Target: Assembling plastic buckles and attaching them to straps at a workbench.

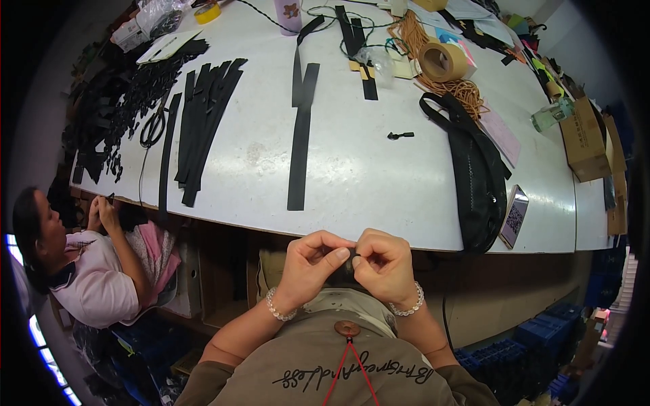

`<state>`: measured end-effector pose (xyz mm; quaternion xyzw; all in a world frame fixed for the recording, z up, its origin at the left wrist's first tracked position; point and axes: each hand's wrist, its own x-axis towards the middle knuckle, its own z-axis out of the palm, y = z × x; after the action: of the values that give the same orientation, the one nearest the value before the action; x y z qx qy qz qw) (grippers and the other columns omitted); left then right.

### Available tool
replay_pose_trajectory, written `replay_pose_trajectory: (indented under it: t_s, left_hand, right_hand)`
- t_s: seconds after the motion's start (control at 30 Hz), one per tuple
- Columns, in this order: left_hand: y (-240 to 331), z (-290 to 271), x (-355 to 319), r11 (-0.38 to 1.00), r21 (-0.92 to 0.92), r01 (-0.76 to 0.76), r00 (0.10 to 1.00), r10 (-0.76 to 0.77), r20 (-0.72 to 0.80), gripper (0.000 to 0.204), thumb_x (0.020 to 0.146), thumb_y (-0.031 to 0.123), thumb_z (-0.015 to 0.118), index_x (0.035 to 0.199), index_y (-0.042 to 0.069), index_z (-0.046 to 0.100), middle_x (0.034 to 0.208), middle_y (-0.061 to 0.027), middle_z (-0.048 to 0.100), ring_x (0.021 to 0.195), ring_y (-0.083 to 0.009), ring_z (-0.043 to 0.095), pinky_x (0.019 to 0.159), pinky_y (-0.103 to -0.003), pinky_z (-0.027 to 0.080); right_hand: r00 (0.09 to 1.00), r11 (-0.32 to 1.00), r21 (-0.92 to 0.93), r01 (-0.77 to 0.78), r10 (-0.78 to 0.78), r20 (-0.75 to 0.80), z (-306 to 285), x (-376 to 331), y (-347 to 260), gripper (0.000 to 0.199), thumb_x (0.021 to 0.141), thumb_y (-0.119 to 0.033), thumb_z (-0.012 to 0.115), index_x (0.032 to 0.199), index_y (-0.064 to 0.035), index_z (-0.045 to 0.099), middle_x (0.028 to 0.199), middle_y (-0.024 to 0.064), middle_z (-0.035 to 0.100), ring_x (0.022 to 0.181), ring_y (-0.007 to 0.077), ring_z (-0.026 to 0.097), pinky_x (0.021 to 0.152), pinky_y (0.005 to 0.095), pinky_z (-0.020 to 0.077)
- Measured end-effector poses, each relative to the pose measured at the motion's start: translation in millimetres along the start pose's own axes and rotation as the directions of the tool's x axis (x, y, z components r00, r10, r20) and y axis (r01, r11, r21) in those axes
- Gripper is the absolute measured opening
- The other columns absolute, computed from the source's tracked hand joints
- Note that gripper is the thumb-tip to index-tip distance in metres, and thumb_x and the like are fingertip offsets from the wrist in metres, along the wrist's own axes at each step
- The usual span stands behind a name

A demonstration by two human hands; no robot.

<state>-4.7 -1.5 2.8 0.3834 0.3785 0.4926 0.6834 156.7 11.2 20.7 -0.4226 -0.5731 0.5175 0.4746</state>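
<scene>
Close to my body, just off the table's near edge, my left hand and my right hand meet with fingertips pinched. Between them shows a small black piece, mostly hidden by the fingers; its kind is not clear. Ahead on the white table lies a long black strap strip, with another folded strip overlapping its top. To the right of that rests a small black part with a short tab.
A black zippered bag lies at the right edge beside a phone. Black strips, scissors and a dark heap fill the left. Brown tape and tan cords stand farther back. A co-worker sits at left.
</scene>
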Motion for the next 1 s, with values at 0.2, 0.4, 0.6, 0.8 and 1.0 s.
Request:
replay_pose_trajectory:
  t_s: [0.2,0.4,0.6,0.8,1.0]
  left_hand:
    - [3.2,-0.9,-1.4,0.999,0.031,-0.032,0.999,0.032,-0.009,0.01,0.09,-0.001,0.061,0.098,-0.002,0.065,0.095,-0.0049,0.067,0.085,-0.0058,0.058,0.077,-0.021,0.047]
    - [11.1,-3.1,-1.0,0.999,0.043,-0.009,0.999,0.007,0.046,0.01,0.089,-0.001,0.061,0.098,-0.002,0.065,0.095,-0.0051,0.067,0.087,-0.0069,0.059,0.078,-0.022,0.049]
    - [7.3,-4.3,-2.2,1.0,0.013,0.023,1.0,-0.023,-0.014,0.013,0.09,0.001,0.061,0.102,-0.002,0.065,0.094,-0.0042,0.067,0.086,-0.0069,0.06,0.078,-0.022,0.049]
    - [4.2,-1.6,-1.2,0.985,-0.086,0.146,0.977,-0.158,-0.145,0.018,0.088,0.001,0.064,0.106,-0.001,0.066,0.094,-0.0035,0.067,0.083,-0.0057,0.058,0.074,-0.022,0.049]
    - [5.7,4.1,-3.2,0.994,-0.1,-0.041,0.993,0.029,-0.117,0.021,0.085,-0.002,0.066,0.105,-0.004,0.063,0.094,-0.0044,0.065,0.083,-0.0062,0.059,0.073,-0.019,0.05]
  right_hand:
    - [0.997,0.998,-0.054,0.022,-0.017,0.079,-1.6,1.4,0.1,0.014,0.071,0.006,0.059,0.065,-0.0008,0.049,0.064,-0.0001,0.045,0.05,0.0036,0.033,0.044,0.0221,0.0252]
    - [0.996,0.995,-0.053,0.084,-0.082,0.033,0.4,-2.4,1.0,0.011,0.073,0.005,0.06,0.068,-0.0003,0.051,0.066,0.0019,0.047,0.05,0.0062,0.035,0.044,0.0238,0.0259]
    - [0.995,0.994,-0.04,0.098,-0.099,-0.007,4.8,-4.7,4.4,0.008,0.079,0.003,0.063,0.076,0.0006,0.056,0.072,0.0032,0.053,0.059,0.0069,0.045,0.052,0.0209,0.0354]
    - [0.978,0.957,0.203,-0.207,0.202,0.047,3.5,-6.0,5.7,0.006,0.085,0.0,0.065,0.083,0.0023,0.06,0.08,0.0018,0.057,0.067,0.0052,0.051,0.058,0.0199,0.0418]
    - [0.988,0.931,0.334,-0.148,0.157,0.002,5.9,-8.3,3.5,0.006,0.084,0.004,0.066,0.086,0.003,0.061,0.085,0.0036,0.058,0.071,0.0068,0.055,0.065,0.0211,0.047]
